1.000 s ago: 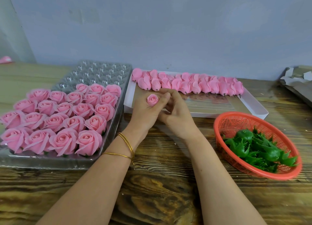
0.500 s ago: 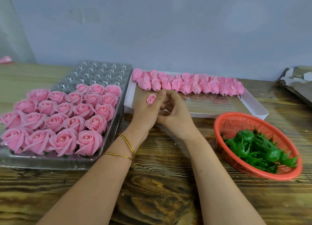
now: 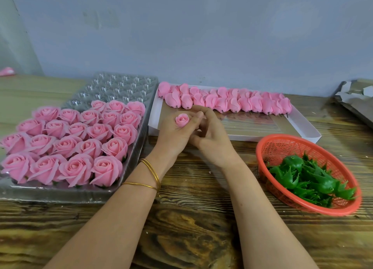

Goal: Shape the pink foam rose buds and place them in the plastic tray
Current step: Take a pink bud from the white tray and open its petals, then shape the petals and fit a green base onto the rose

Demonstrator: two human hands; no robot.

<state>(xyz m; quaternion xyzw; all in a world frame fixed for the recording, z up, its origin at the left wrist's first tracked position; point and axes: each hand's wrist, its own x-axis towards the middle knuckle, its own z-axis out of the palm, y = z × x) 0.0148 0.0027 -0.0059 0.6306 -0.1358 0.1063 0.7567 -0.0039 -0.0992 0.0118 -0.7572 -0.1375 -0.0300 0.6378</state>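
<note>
Head view: I look down on both forearms reaching in from the bottom edge and meeting above the wooden table (image 3: 201,218).
Left hand (image 3: 173,133): I have it raised with the back toward me, fingers curled and closed around a small rose bud (image 3: 182,120), which sticks up between thumb and forefinger, spiral facing up.
Left wrist: two thin gold bangles (image 3: 150,174) sit on it.
Right hand (image 3: 212,141): tucked against the left one, fingers bent; its fingertips (image 3: 198,114) touch the bud's right side. I cannot tell how tightly they grip.
Plastic tray (image 3: 129,87): to my left, its near rows filled with finished roses (image 3: 76,139), far pockets bare.
White box (image 3: 302,127): just behind the hands, a row of closed buds (image 3: 226,101) along its far edge.
Red basket (image 3: 282,145): to my right, holding green calyx pieces (image 3: 308,176).
</note>
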